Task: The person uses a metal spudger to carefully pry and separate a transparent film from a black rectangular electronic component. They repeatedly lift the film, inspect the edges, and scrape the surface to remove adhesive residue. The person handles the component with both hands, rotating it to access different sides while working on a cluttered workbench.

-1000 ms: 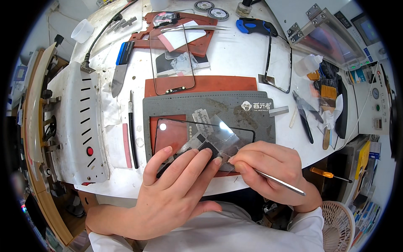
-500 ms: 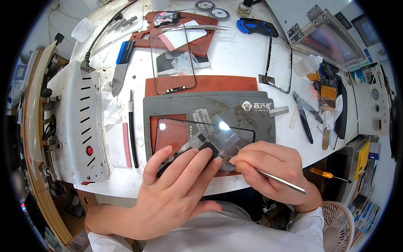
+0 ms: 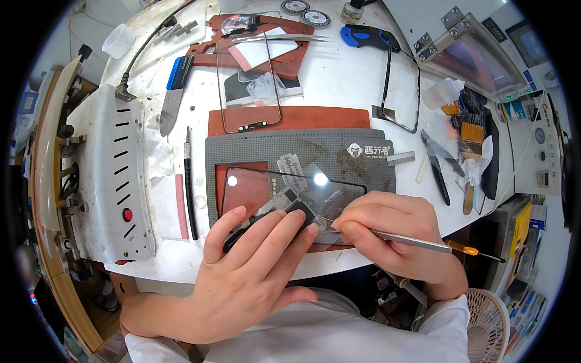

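1. Two bare hands in play: the left hand (image 3: 251,281) is spread out loosely, fingertips pressing on a flat black-and-grey part (image 3: 304,209).
2. That part sits around 6 to 7 o'clock from the centre of a dark grey rectangular mat (image 3: 242,145).
3. Right hand (image 3: 402,218) is pinching a slim silver metal tool (image 3: 417,242), handle pointing just past 3 o'clock. Can't tell if the tip touches the part.
4. Flat red-brown pad (image 3: 339,117) pokes out at the mat's 12.
5. Slim black craft knife (image 3: 189,196) at 9 o'clock, on the white worktop (image 3: 160,266).
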`<state>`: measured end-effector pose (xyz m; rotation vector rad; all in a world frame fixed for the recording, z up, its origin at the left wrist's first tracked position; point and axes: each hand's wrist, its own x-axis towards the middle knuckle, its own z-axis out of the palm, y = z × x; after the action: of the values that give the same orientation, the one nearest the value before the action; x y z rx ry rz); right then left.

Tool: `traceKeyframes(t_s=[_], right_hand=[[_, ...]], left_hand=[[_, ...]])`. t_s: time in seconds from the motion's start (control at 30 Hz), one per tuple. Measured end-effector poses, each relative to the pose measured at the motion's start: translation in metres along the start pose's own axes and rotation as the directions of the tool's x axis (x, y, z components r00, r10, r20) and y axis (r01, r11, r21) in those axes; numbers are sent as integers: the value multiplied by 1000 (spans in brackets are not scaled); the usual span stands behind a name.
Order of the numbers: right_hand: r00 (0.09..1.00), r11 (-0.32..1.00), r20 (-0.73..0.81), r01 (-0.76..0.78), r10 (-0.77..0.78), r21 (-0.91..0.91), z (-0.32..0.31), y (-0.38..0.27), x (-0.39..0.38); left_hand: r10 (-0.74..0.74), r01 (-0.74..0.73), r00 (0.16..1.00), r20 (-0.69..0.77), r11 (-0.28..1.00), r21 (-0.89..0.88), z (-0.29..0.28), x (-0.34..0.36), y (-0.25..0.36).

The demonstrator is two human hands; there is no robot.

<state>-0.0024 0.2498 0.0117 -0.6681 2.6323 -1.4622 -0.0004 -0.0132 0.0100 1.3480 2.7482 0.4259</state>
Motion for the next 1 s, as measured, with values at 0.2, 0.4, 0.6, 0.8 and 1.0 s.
traceKeyframes(t_s=[0.2, 0.4, 0.6, 0.8, 1.0], right_hand=[[1000, 1000, 3, -5, 5, 10, 0, 0, -1], [1000, 1000, 5, -4, 4, 12, -1, 0, -1], [1000, 1000, 26, 13, -13, -9, -3, -1, 0], [994, 999, 98, 42, -44, 22, -13, 2, 13], [974, 992, 191, 113, -122, 59, -23, 14, 27]], left_hand=[[-34, 35, 999, 20, 998, -49, -2, 0, 2], [-21, 21, 1000, 17, 999, -26, 0, -1, 0], [4, -4, 1000, 14, 1000, 1, 0, -1, -1], [22, -22, 999, 31, 1000, 10, -1, 0, -5], [20, -20, 998, 64, 1000, -6, -4, 1, -8]])
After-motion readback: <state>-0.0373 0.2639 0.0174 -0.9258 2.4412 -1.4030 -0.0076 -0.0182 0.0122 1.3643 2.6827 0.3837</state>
